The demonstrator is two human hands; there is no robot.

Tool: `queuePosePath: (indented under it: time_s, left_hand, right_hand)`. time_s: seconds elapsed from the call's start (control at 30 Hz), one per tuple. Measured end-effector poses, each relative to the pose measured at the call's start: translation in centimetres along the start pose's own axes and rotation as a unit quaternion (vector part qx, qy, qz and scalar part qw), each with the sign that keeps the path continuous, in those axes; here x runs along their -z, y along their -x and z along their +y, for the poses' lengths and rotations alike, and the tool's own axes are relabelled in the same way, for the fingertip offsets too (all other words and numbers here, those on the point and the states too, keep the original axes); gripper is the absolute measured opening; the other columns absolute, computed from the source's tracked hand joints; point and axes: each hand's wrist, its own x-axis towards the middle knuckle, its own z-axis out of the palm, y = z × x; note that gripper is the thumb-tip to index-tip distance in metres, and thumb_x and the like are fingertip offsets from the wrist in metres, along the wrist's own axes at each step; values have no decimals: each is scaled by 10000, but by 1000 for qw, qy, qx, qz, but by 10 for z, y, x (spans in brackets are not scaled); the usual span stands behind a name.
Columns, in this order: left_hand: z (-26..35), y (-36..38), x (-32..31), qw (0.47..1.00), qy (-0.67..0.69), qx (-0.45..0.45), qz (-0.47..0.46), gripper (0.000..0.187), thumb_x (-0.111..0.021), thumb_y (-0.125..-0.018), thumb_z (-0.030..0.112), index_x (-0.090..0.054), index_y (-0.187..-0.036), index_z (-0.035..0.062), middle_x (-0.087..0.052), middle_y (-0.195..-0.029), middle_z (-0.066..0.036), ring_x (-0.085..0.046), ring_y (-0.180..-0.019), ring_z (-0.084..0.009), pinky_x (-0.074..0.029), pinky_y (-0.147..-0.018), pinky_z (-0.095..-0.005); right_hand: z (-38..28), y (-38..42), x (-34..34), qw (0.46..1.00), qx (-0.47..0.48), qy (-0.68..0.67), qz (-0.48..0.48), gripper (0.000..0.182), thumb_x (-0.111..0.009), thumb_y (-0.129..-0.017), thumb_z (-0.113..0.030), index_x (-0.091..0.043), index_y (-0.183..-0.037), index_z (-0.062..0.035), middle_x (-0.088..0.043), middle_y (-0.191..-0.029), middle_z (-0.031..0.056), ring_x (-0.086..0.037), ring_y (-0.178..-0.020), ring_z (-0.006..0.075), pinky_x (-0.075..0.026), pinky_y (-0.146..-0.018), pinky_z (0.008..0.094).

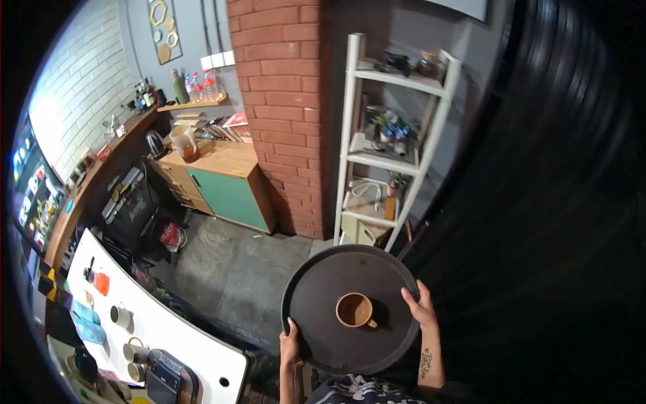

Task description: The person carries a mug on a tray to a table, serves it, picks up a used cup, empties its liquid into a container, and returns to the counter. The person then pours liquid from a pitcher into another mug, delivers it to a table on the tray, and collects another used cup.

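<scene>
Site: probably a café or coffee bar. Evidence: 8 o'clock, long white table (195, 353) bearing pale cylindrical mugs (125, 318); 9–10 o'clock, light-wood cabinet with green door (232, 198), translucent handled pitcher (184, 143) on top; 10 o'clock, red-labelled clear bottles (209, 83); 5–6 o'clock, round black serving tray (316, 306) with brown cup (354, 310).

A jug (183, 141), a kettle (155, 144) and books (225, 128) are kept on a wooden cabinet (229, 156); bottles (210, 83) are lined up on a ledge (195, 104) above. Blue flowers (393, 128) are held on a white shelf (350, 94) beside a brick pillar (282, 87). A white table (212, 353) is seen at the lower left.
</scene>
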Motion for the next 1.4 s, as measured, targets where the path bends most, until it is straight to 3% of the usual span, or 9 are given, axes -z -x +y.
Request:
queuePosePath:
  time_s: [0.03, 0.17, 0.2, 0.33, 0.47, 0.9, 1.03, 1.1, 1.4]
  left_hand:
    - [4, -20, -1, 999, 39, 8, 8, 540, -489, -968, 440, -562, -1094, -80, -632, -936, -126, -620, -806, -206, -517, -716, -359]
    - [52, -86, -2, 996, 91, -16, 14, 490, -480, -981, 397, -571, -1085, -72, -649, -966, -144, -640, -838, -215, -528, -734, -349]
    - [67, -96, -4, 992, 123, -21, 21, 482, -485, -979, 397, -577, -1075, -67, -650, -952, -134, -639, -830, -207, -531, -723, -343]
    - [103, -138, 17, 979, 188, -18, 75, 510, -510, -958, 439, -580, -1076, -52, -647, -943, -119, -638, -814, -204, -531, -714, -331]
    - [132, -165, 48, 968, 207, -44, 135, 520, -504, -955, 451, -573, -1117, -39, -646, -1000, -135, -645, -868, -222, -538, -740, -347]
    - [251, -350, 150, 946, 239, -82, 204, 582, -486, -956, 463, -457, -1285, -16, -564, -1221, -172, -564, -1103, -302, -488, -900, -467]
    - [316, -422, 159, 930, 217, -53, 291, 556, -495, -959, 451, -521, -1200, -49, -629, -1092, -158, -627, -934, -246, -523, -791, -381]
    - [333, -457, 171, 930, 218, -48, 293, 557, -506, -953, 456, -534, -1186, -49, -631, -1093, -151, -619, -953, -242, -510, -815, -380]
    - [374, -639, 210, 959, 206, -17, 194, 556, -503, -956, 441, -530, -1175, -69, -612, -1097, -181, -612, -968, -276, -528, -816, -417]
  right_hand:
    - [-12, -19, -12, 998, 55, -14, 11, 276, -669, -888, -228, -566, -1009, -2, -582, -926, 4, -526, -866, 80, -439, -774, 250]
    - [-22, -102, -61, 998, -47, -27, -43, 702, -678, -875, -323, -376, -1363, 81, -449, -1352, 188, -394, -1281, 254, -314, -1061, 358]
    - [-71, -117, -77, 979, -66, -104, -163, 780, -683, -871, -330, -298, -1405, 89, -395, -1393, 207, -331, -1330, 263, -265, -1092, 358]
    - [-66, -179, -156, 993, -17, -74, -91, 553, -659, -895, -192, -426, -1338, 43, -516, -1281, 105, -475, -1171, 155, -383, -986, 291]
    - [-113, -225, -233, 957, 1, -124, -263, 382, -625, -918, -199, -515, -1208, 24, -590, -1138, 67, -511, -1071, 141, -405, -937, 295]
    - [-141, -380, -505, 906, -51, -149, -392, 522, -622, -915, -185, -410, -1333, 45, -492, -1306, 128, -449, -1200, 190, -350, -1023, 314]
    - [-139, -438, -581, 924, -101, -113, -351, 707, -627, -909, -184, -230, -1429, 84, -334, -1450, 202, -337, -1330, 239, -282, -1089, 344]
    - [-153, -460, -611, 905, -110, -143, -385, 530, -616, -907, -149, -402, -1353, 40, -476, -1346, 150, -434, -1244, 204, -345, -1032, 329]
    - [-76, -548, -729, 979, -127, 78, -141, 460, -480, -959, -156, -396, -1359, 57, -401, -1400, 242, -372, -1316, 352, -320, -1075, 407]
